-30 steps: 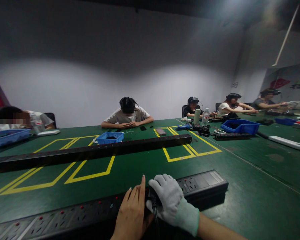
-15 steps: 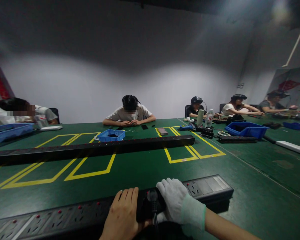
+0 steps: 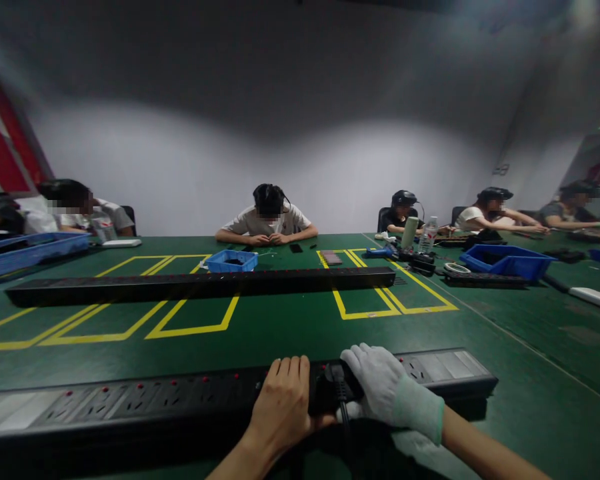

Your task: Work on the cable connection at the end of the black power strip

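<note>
The green table [image 3: 290, 333] fills the room, with 5 other people seated along its far side. The long black power strip [image 3: 130, 397] at the near edge now sits level across the view, where 1 second ago it ran slanted; a 2nd strip [image 3: 200, 283] lies well beyond it. The bare left hand [image 3: 285, 407], which lay flat with 1 finger stretched out, has drawn its fingers together and curled them down on top of the near strip, bracing it. The gloved right hand [image 3: 380, 387] stays clenched around the black plug [image 3: 336, 393], which sits against the strip just beside the left hand. I cannot tell whether its pins are fully in.
</note>
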Action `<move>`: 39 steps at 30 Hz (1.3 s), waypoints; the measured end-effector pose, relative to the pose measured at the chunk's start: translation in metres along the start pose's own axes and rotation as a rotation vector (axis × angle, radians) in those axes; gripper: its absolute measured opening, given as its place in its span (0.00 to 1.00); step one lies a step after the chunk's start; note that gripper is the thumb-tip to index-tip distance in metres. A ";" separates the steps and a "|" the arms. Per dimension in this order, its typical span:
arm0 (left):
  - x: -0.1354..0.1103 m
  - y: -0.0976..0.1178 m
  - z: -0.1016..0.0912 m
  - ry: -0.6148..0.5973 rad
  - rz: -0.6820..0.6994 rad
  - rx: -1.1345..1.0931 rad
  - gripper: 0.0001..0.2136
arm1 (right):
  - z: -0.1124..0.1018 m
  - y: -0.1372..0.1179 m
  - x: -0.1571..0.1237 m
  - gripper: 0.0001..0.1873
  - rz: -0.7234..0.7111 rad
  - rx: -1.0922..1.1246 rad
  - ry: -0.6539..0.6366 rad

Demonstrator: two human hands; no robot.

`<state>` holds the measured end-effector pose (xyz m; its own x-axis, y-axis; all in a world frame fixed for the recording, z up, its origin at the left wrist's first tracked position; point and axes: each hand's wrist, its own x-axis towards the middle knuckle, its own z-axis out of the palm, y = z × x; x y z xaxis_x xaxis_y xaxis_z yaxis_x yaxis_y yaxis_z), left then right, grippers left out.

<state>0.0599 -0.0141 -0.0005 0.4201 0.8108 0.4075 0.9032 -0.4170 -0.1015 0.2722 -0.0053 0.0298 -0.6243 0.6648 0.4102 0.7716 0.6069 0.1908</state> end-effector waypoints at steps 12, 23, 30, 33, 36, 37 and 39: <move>0.011 0.015 -0.001 0.052 0.005 -0.041 0.39 | -0.023 0.006 0.000 0.34 -0.001 0.167 0.005; 0.003 0.013 0.015 0.175 0.013 -0.055 0.40 | 0.000 -0.005 0.026 0.17 0.002 0.016 0.044; 0.003 0.015 0.026 0.266 0.000 -0.017 0.39 | 0.013 -0.007 0.013 0.13 0.092 0.031 0.153; 0.005 0.014 0.026 0.226 0.021 0.001 0.39 | 0.012 -0.009 0.012 0.12 0.102 0.046 0.189; 0.007 0.012 0.024 0.179 0.070 0.018 0.40 | 0.009 -0.011 0.012 0.12 0.119 0.069 0.205; 0.007 0.012 0.024 0.171 0.080 0.024 0.41 | 0.008 -0.012 0.012 0.11 0.122 0.079 0.199; 0.008 0.011 0.023 0.171 0.090 0.030 0.43 | 0.008 -0.012 0.011 0.11 0.125 0.101 0.180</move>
<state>0.0752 -0.0032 -0.0193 0.4804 0.6881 0.5438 0.8661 -0.4699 -0.1706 0.2547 -0.0019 0.0248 -0.4862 0.6545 0.5789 0.8196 0.5714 0.0423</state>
